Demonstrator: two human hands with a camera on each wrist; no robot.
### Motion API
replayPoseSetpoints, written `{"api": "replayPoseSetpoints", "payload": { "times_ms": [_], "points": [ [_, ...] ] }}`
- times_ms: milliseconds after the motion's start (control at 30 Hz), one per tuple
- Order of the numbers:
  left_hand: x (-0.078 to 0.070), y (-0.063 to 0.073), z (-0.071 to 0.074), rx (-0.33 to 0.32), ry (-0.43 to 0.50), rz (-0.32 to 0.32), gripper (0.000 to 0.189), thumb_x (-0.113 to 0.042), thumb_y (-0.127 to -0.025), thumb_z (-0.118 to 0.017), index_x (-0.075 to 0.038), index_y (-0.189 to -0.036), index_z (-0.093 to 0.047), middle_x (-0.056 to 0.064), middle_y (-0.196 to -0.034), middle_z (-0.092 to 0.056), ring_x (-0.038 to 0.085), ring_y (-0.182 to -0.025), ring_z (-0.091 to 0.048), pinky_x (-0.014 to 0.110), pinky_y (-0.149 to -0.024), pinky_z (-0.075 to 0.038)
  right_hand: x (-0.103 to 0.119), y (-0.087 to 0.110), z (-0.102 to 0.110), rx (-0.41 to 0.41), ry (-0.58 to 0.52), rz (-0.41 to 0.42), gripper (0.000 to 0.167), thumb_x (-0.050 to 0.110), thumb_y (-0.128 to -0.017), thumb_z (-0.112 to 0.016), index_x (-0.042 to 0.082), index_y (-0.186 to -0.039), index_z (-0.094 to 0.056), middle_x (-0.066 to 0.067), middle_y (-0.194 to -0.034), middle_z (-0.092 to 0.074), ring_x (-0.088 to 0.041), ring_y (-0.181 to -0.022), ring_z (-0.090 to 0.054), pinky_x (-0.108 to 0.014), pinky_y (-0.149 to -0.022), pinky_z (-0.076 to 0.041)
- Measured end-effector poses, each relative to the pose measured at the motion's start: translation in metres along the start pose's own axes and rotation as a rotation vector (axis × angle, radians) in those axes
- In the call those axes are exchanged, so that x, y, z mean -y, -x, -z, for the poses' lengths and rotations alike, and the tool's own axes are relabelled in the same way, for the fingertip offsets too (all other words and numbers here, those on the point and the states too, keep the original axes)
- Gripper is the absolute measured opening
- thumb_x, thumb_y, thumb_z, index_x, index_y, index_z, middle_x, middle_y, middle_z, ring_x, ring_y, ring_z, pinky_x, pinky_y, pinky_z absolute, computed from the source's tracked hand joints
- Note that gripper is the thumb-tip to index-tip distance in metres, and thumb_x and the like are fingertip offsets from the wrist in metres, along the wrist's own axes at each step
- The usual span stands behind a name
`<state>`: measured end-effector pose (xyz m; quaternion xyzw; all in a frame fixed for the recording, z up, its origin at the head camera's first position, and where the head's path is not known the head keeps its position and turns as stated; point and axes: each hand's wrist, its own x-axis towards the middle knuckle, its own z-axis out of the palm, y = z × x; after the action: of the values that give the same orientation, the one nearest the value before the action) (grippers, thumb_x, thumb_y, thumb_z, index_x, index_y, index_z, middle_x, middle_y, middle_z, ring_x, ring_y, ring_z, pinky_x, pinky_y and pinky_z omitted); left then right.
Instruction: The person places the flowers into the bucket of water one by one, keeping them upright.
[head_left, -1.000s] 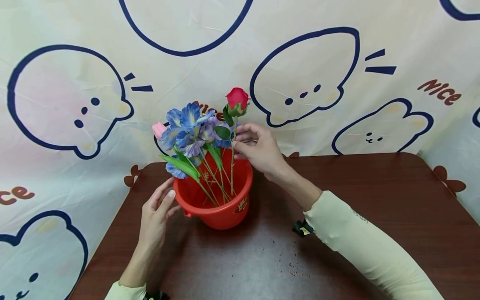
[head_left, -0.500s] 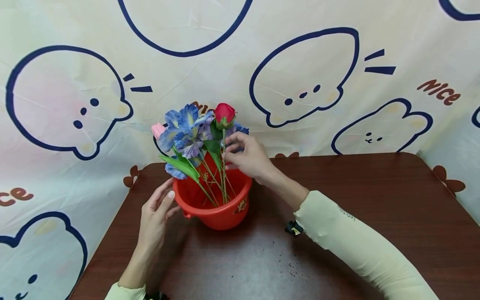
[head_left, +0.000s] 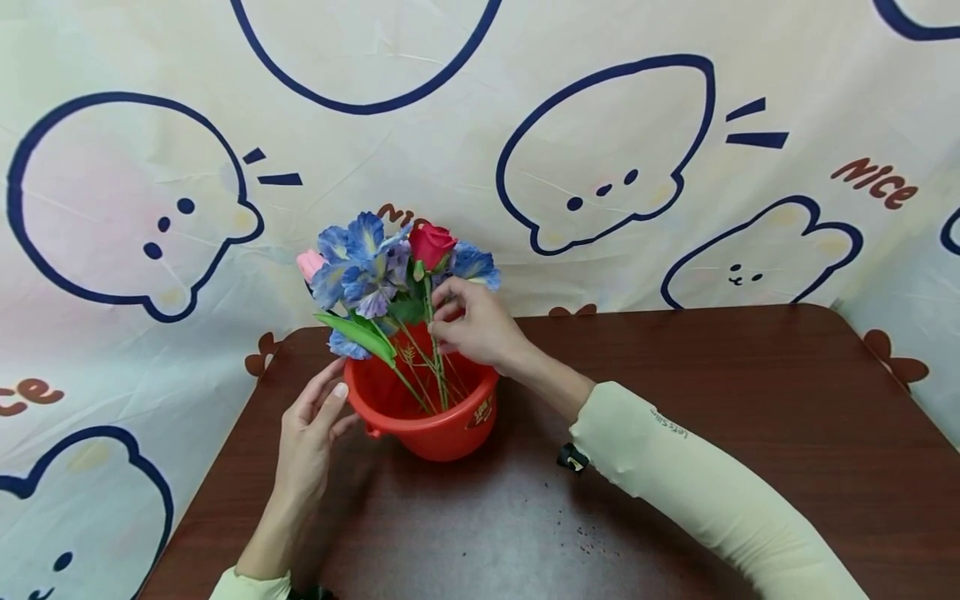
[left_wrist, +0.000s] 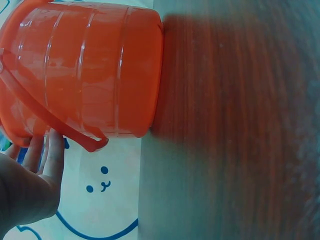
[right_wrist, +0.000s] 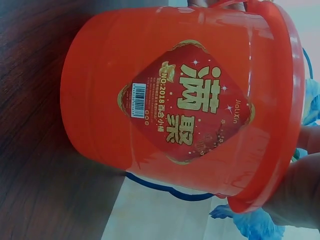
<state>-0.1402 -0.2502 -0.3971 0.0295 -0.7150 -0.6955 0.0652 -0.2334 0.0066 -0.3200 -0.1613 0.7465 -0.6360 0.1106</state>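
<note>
A red plastic bucket [head_left: 442, 437] stands upright on the table, holding several long-stemmed artificial flowers. Over its right rim, my right hand [head_left: 480, 327] pinches the stem of a red rose [head_left: 432, 245], whose lower end is down inside the bucket. Blue iris-like flowers [head_left: 356, 262] and a pink tulip-like bud [head_left: 310, 265] lean to the left, and another blue bloom [head_left: 475, 265] shows behind the right hand. With fairly straight fingers, my left hand [head_left: 306, 437] touches the bucket's left side near the rim. In the left wrist view those fingers lie by the bucket's hanging handle [left_wrist: 55, 122].
The dark brown wooden table [head_left: 675, 417] extends widely to the right of the bucket. Small dark crumbs [head_left: 588, 537] lie scattered in front. Behind the table hangs a pale cloth [head_left: 420, 158] with cartoon outlines. A diamond-shaped label [right_wrist: 187, 102] is stuck on the bucket's side.
My right hand has moved left and down with the rose, whose bloom now sits lower, among the blue flowers. The left hand and the bucket have stayed nearly still.
</note>
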Motion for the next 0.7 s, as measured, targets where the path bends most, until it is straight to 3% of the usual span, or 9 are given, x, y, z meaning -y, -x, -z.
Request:
{"api": "replayPoseSetpoints", "payload": {
  "times_ms": [200, 433, 700],
  "points": [
    [0.000, 0.001, 0.001, 0.004, 0.003, -0.013, 0.050, -0.025, -0.112, -0.057, -0.013, -0.160, -0.049, -0.017, -0.133, -0.071, 0.001, -0.116, -0.073, 0.023, -0.087, -0.065, 0.002, 0.000, -0.001, 0.011, 0.024, -0.020, 0.024, 0.000, -0.101, -0.069, 0.004, -0.124, -0.063, -0.015, -0.104, -0.067, -0.022, -0.075, -0.073, -0.044, -0.079, -0.069],
    [0.001, 0.002, 0.001, 0.014, -0.003, -0.036, 0.049, -0.024, -0.113, -0.056, -0.012, -0.160, -0.049, -0.016, -0.134, -0.071, 0.001, -0.117, -0.073, 0.023, -0.087, -0.065, 0.006, 0.003, 0.008, 0.029, 0.005, -0.068, 0.026, 0.001, -0.103, -0.068, 0.003, -0.128, -0.061, -0.018, -0.108, -0.067, -0.033, -0.100, -0.075, -0.050, -0.088, -0.067],
    [0.000, 0.002, 0.001, 0.008, -0.001, -0.027, 0.050, -0.025, -0.112, -0.057, -0.012, -0.160, -0.049, -0.017, -0.134, -0.070, 0.001, -0.116, -0.073, 0.023, -0.087, -0.065, 0.014, 0.010, 0.023, 0.024, 0.047, -0.155, 0.037, 0.009, -0.102, -0.072, 0.006, -0.136, -0.060, -0.018, -0.114, -0.066, -0.029, -0.102, -0.077, -0.048, -0.090, -0.067]
  ]
}}
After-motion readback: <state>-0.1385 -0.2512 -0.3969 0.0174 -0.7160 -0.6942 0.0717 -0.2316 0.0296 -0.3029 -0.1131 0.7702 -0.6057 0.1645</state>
